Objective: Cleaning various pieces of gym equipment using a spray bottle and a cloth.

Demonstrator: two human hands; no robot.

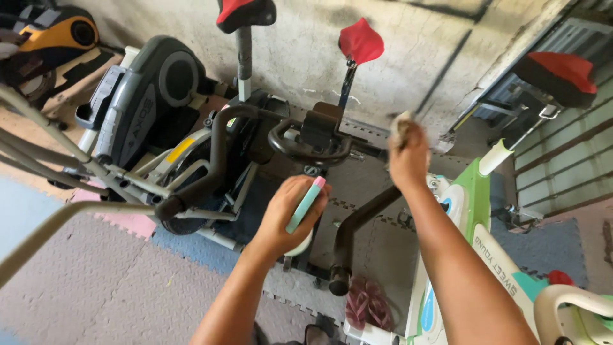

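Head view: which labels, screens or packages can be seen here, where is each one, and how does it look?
Spray bottle: in the left hand, slim, pale teal with a pink tip.
Lettering strip: on the grey elliptical housing at upper left, light letters running lengthwise.
Lettering strip: on the white and green bike frame at right, dark letters.
No screens visible.

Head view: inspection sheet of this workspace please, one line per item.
Surface: grey and pink foam floor mats over concrete.
Job's things: black exercise bike handlebar; teal and pink bottle; cloth.
Clutter: pair of sandals on the floor.
Grippers: left hand holds the bottle; right hand presses the cloth near the handlebar's right end.
Cables: nothing seen.
Surroundings: grey elliptical machine, green and white bike, red saddles, stained wall.
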